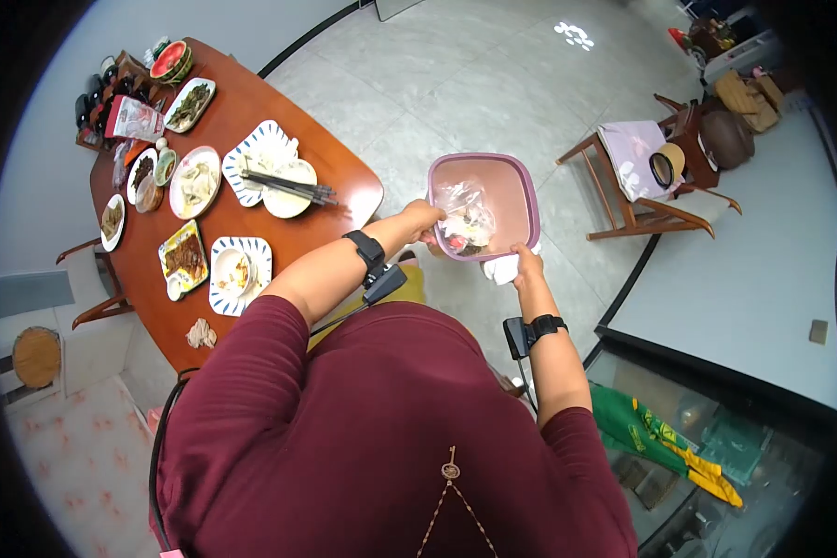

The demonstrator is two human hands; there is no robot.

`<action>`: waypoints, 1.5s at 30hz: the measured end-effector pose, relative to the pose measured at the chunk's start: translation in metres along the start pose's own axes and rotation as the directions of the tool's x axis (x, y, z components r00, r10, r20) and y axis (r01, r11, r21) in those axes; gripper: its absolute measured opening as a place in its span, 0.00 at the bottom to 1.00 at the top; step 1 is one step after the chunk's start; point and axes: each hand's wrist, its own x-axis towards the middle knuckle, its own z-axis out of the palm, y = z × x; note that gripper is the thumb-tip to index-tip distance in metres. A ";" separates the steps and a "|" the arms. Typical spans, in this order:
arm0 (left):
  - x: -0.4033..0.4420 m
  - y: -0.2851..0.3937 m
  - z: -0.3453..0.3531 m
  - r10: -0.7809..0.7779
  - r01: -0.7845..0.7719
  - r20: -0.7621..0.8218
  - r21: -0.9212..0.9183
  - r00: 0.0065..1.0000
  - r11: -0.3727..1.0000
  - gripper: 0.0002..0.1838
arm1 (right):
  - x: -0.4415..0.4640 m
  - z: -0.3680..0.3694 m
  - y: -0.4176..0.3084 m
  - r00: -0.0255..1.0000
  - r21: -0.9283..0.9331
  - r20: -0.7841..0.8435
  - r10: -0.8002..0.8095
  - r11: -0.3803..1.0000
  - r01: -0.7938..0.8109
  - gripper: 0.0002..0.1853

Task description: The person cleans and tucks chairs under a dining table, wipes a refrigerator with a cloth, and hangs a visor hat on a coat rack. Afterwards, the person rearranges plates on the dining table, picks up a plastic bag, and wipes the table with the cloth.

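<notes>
A pinkish-purple wastebasket (513,193) is held out in front of me, its open top facing up. My left hand (423,219) is closed on its left rim. My right hand (528,267) grips the near right rim, with a crumpled white tissue (502,270) hanging beside its fingers; whether the fingers pinch the tissue is unclear. Inside the basket lie clear plastic and mixed refuse (467,221). To the left, stacked plates and bowls (288,200) with dark chopsticks (293,184) lying across them are near the corner of the wooden table.
The wooden table (335,153) carries several food dishes, a watermelon half (168,61) and a crumpled cloth or tissue (201,334). A wooden armchair (623,163) holding a straw visor stands on the right. Green and yellow fabric (646,432) lies on a glass surface at lower right.
</notes>
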 end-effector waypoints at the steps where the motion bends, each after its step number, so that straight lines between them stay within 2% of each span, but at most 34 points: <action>1: 0.016 0.014 -0.004 0.017 -0.017 -0.017 -0.013 1.000 1.000 0.21 | 0.017 0.008 -0.006 1.000 -0.002 0.000 -0.003 1.000 0.003 0.20; 3: 0.052 0.052 -0.019 0.040 -0.042 -0.036 -0.042 0.999 0.998 0.21 | 0.051 0.035 -0.026 0.999 -0.001 -0.031 -0.014 1.000 0.014 0.20; 6: 0.107 0.103 -0.051 0.107 -0.088 -0.153 0.127 0.982 0.988 0.17 | 0.104 0.079 -0.069 0.998 -0.085 -0.016 -0.066 0.994 0.064 0.22; 7: 0.122 0.111 -0.057 0.157 -0.135 -0.191 0.128 0.969 0.983 0.19 | 0.117 0.090 -0.082 0.995 -0.134 -0.068 -0.076 0.989 0.066 0.21; 8: 0.137 0.120 -0.066 0.146 -0.125 -0.197 0.114 0.969 0.986 0.19 | 0.133 0.101 -0.092 0.996 -0.148 -0.062 -0.068 0.987 0.059 0.21; 10: 0.152 0.145 -0.085 0.338 -0.175 -0.325 0.441 0.883 0.880 0.23 | 0.169 0.119 -0.108 0.984 -0.234 -0.062 -0.166 0.961 0.148 0.20; 11: 0.154 0.158 -0.098 0.290 -0.139 -0.347 0.401 0.892 0.906 0.24 | 0.185 0.133 -0.115 0.969 -0.242 -0.061 -0.238 0.946 0.217 0.19; 12: 0.165 0.160 -0.108 0.275 -0.124 -0.361 0.388 0.891 0.913 0.24 | 0.197 0.147 -0.124 0.972 -0.255 -0.047 -0.228 0.944 0.209 0.19; 14: 0.186 0.162 -0.127 0.339 -0.073 -0.522 0.464 0.783 0.883 0.19 | 0.221 0.172 -0.142 0.975 -0.290 0.005 -0.224 0.932 0.216 0.20; 16: 0.192 0.164 -0.145 0.272 0.025 -0.549 0.472 0.791 0.881 0.18 | 0.249 0.201 -0.160 0.986 -0.399 -0.010 -0.166 0.905 0.149 0.18; 18: 0.195 0.159 -0.159 0.398 0.070 -0.613 0.597 0.683 0.800 0.18 | 0.309 0.219 -0.164 0.991 -0.445 0.071 -0.111 0.886 0.131 0.19; 20: 0.206 0.149 -0.163 0.353 0.097 -0.634 0.562 0.688 0.821 0.18 | 0.330 0.248 -0.184 0.987 -0.431 0.133 -0.095 0.891 0.144 0.20; 22: 0.225 0.129 -0.156 0.526 0.227 -0.713 0.669 0.463 0.708 0.18 | 0.410 0.267 -0.177 0.990 -0.558 0.125 -0.063 0.821 0.123 0.21; 23: 0.233 0.127 -0.155 0.494 0.252 -0.736 0.644 0.463 0.723 0.18 | 0.465 0.275 -0.166 0.982 -0.632 0.153 -0.112 0.753 0.184 0.22; 24: 0.240 0.130 -0.153 0.441 0.325 -0.761 0.618 0.477 0.716 0.19 | 0.490 0.292 -0.175 0.982 -0.659 0.171 -0.079 0.732 0.173 0.22; 25: 0.253 0.140 -0.147 0.385 0.396 -0.783 0.591 0.488 0.702 0.20 | 0.509 0.316 -0.191 0.956 -0.695 0.281 -0.078 0.671 0.259 0.23; 26: 0.268 0.157 -0.139 0.352 0.398 -0.806 0.554 0.476 0.731 0.20 | 0.535 0.336 -0.202 0.918 -0.714 0.390 -0.066 0.609 0.347 0.24; 27: 0.291 0.165 -0.132 0.360 0.404 -0.822 0.541 0.442 0.738 0.19 | 0.610 0.341 -0.187 0.928 -0.791 0.361 -0.093 0.498 0.357 0.29; 28: 0.310 0.170 -0.127 0.369 0.410 -0.836 0.528 0.407 0.744 0.18 | 0.648 0.353 -0.181 0.933 -0.803 0.352 -0.073 0.490 0.340 0.29; 29: 0.324 0.175 -0.124 0.351 0.420 -0.836 0.523 0.422 0.742 0.18 | 0.676 0.361 -0.173 0.923 -0.832 0.356 -0.147 0.401 0.384 0.23; 31: 0.346 0.176 -0.128 0.321 0.513 -0.880 0.467 0.351 0.720 0.18 | 0.717 0.378 -0.155 0.892 -0.830 0.418 -0.172 0.326 0.452 0.23; 32: 0.356 0.171 -0.131 0.302 0.517 -0.885 0.455 0.355 0.725 0.18 | 0.737 0.386 -0.145 0.875 -0.827 0.449 -0.183 0.287 0.484 0.22; 34: 0.374 0.159 -0.139 0.285 0.565 -0.887 0.453 0.363 0.690 0.17 | 0.699 0.423 -0.162 0.939 -0.941 0.299 -0.170 0.109 0.319 0.28; 35: 0.384 0.155 -0.143 0.330 0.563 -0.884 0.465 0.330 0.683 0.16 | 0.713 0.428 -0.150 0.941 -0.943 0.302 -0.153 0.095 0.318 0.28; 37: 0.402 0.148 -0.148 0.318 0.567 -0.887 0.460 0.336 0.683 0.15 | 0.750 0.438 -0.129 0.961 -0.959 0.266 -0.076 0.078 0.272 0.39; 38: 0.411 0.144 -0.151 0.325 0.561 -0.884 0.466 0.337 0.684 0.15 | 0.769 0.441 -0.114 0.962 -0.961 0.267 -0.060 0.062 0.271 0.39; 40: 0.427 0.138 -0.157 0.323 0.570 -0.884 0.465 0.337 0.678 0.14 | 0.818 0.438 -0.076 0.971 -0.968 0.224 -0.078 0.094 0.231 0.38; 41: 0.434 0.132 -0.159 0.326 0.569 -0.882 0.469 0.341 0.675 0.14 | 0.844 0.433 -0.052 0.978 -0.965 0.182 -0.102 0.171 0.197 0.37; 42: 0.441 0.125 -0.160 0.329 0.568 -0.879 0.474 0.344 0.673 0.14 | 0.872 0.426 -0.029 0.979 -0.969 0.182 -0.089 0.153 0.194 0.37; 45: 0.462 0.109 -0.166 0.320 0.573 -0.877 0.477 0.358 0.666 0.14 | 0.916 0.416 0.022 0.993 -0.816 0.112 0.033 0.574 0.073 0.33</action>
